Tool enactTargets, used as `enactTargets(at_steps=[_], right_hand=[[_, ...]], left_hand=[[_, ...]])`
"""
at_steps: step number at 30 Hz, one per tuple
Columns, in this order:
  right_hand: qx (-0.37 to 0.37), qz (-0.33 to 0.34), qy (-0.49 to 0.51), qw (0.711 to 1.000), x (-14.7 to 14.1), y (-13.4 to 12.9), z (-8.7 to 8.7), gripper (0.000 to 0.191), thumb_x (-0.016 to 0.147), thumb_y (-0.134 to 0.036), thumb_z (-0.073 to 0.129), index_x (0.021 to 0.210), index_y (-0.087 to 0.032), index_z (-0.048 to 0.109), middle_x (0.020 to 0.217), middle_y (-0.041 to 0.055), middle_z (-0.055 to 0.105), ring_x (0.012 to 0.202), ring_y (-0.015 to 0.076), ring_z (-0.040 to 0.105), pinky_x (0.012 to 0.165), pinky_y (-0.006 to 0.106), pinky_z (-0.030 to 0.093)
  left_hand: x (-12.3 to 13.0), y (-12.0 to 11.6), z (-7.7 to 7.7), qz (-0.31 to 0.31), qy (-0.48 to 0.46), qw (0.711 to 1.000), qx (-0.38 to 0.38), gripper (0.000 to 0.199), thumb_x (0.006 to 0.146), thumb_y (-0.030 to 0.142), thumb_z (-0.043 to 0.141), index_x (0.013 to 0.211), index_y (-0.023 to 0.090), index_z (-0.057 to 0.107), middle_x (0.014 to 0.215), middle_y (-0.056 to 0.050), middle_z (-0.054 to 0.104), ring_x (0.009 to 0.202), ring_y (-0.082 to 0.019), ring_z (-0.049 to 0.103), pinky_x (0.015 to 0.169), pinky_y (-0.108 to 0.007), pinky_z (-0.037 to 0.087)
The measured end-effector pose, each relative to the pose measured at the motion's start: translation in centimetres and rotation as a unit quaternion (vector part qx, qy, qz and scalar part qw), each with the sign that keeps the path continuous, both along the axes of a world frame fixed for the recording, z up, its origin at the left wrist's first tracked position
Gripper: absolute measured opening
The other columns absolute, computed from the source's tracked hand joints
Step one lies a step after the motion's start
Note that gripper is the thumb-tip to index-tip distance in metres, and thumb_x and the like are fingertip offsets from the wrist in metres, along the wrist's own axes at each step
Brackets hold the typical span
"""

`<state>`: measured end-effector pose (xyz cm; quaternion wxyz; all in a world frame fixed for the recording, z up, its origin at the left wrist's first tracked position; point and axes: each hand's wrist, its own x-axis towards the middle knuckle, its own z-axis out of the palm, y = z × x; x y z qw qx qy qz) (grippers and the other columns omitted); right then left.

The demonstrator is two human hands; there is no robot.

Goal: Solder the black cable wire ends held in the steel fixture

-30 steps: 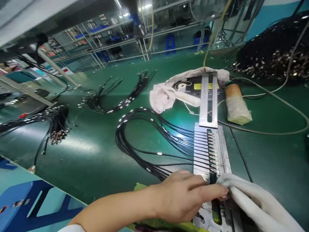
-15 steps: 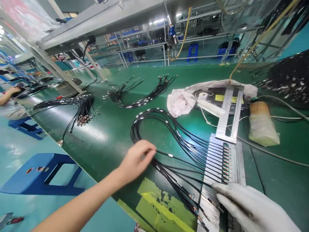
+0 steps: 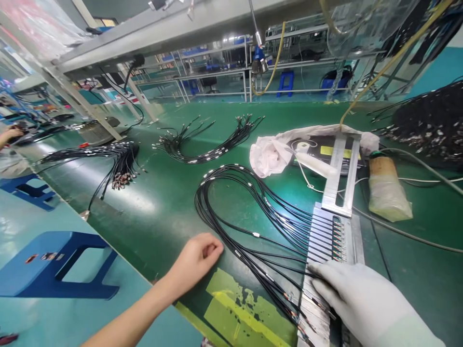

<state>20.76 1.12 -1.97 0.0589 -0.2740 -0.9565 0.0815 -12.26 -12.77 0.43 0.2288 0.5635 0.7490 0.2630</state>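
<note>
My right hand [image 3: 347, 289], in a white glove, pinches a black cable [image 3: 285, 266] at the lower part of a metal fixture [image 3: 320, 226]. Above it, a row of black cables lies in the fixture's slots, their stripped coloured ends [image 3: 339, 241] showing at the right. My bare left hand [image 3: 200, 255] rests low over the table with its fingers curled and nothing visible in them. Just beside its fingertips runs the looped cable bundle [image 3: 206, 197] with white labels. Several loose cable ends [image 3: 294, 315] lie across the fixture's near end.
A slotted metal plate [image 3: 342, 178] stands at the fixture's far end, by a pink cloth [image 3: 269, 156] and a wrapped bottle [image 3: 387, 188]. More cable bundles [image 3: 213, 152] lie farther back and left. A blue stool [image 3: 54, 265] stands left of the green table [image 3: 162, 212]. Another person's hand shows far left.
My left hand has let go of the cable and moved down and left. My right hand has shifted slightly up and left along the fixture, its fingers on a cable.
</note>
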Motion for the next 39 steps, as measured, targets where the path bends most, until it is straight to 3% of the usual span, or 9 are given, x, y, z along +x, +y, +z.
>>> enactTargets(at_steps=[8, 17, 21, 30, 35, 39], right_hand=[[-0.176, -0.057, 0.062, 0.981, -2.2, -1.0, 1.7, 0.022, 0.097, -0.032, 0.043, 0.095, -0.029, 0.066, 0.091, 0.0008, 0.072, 0.083, 0.0198, 0.068, 0.071, 0.031, 0.053], [-0.155, 0.001, 0.021, 0.988, -6.6, -0.7, 2.0, 0.021, 0.096, -0.024, 0.044, 0.091, -0.026, 0.065, 0.086, 0.0015, 0.069, 0.08, 0.0215, 0.065, 0.072, 0.034, 0.047], [-0.136, 0.005, -0.007, 0.991, -7.5, -0.3, 2.7, 0.02, 0.095, -0.025, 0.046, 0.089, -0.026, 0.065, 0.086, 0.0011, 0.069, 0.078, 0.0217, 0.064, 0.07, 0.033, 0.044], [-0.073, 0.059, -0.054, 0.994, -7.2, -0.7, 2.4, 0.015, 0.087, -0.019, 0.057, 0.077, -0.024, 0.067, 0.075, 0.0012, 0.069, 0.07, 0.0215, 0.066, 0.062, 0.031, 0.04], [-0.002, 0.059, -0.055, 0.997, -8.0, -1.1, 1.7, 0.016, 0.088, -0.018, 0.057, 0.075, -0.024, 0.064, 0.071, -0.0004, 0.068, 0.063, 0.0217, 0.064, 0.061, 0.034, 0.035], [-0.004, 0.084, -0.055, 0.995, -9.4, -1.1, 2.5, 0.016, 0.088, -0.017, 0.057, 0.074, -0.022, 0.062, 0.072, -0.0002, 0.069, 0.065, 0.0203, 0.064, 0.062, 0.033, 0.033]], left_hand=[[1.8, -0.9, -0.9, -0.002, -0.063, 0.997, 0.033, 0.024, 0.093, 0.033, 0.053, 0.104, 0.02, 0.069, 0.074, -0.001, 0.058, 0.072, -0.016, 0.057, 0.07, -0.028, 0.044], [2.1, -1.5, -1.1, -0.031, -0.061, 0.994, 0.08, 0.025, 0.095, 0.031, 0.05, 0.109, 0.021, 0.068, 0.071, -0.001, 0.053, 0.071, -0.016, 0.053, 0.067, -0.028, 0.043], [1.6, -1.6, -1.5, -0.003, -0.028, 0.995, 0.095, 0.02, 0.094, 0.03, 0.051, 0.1, 0.022, 0.068, 0.073, -0.001, 0.055, 0.072, -0.017, 0.055, 0.069, -0.028, 0.044], [-4.3, -0.8, -1.7, 0.147, 0.068, 0.98, 0.115, 0.02, 0.09, 0.036, 0.05, 0.09, 0.02, 0.063, 0.08, -0.002, 0.061, 0.075, -0.018, 0.058, 0.07, -0.03, 0.046], [-7.5, -0.2, -2.2, 0.198, 0.114, 0.969, 0.089, 0.02, 0.086, 0.036, 0.052, 0.095, 0.02, 0.062, 0.077, -0.001, 0.06, 0.074, -0.018, 0.057, 0.071, -0.03, 0.047], [-9.9, 1.0, -2.6, 0.233, 0.147, 0.96, 0.047, 0.023, 0.09, 0.036, 0.056, 0.101, 0.017, 0.06, 0.079, 0.0, 0.058, 0.072, -0.015, 0.055, 0.072, -0.032, 0.047]])
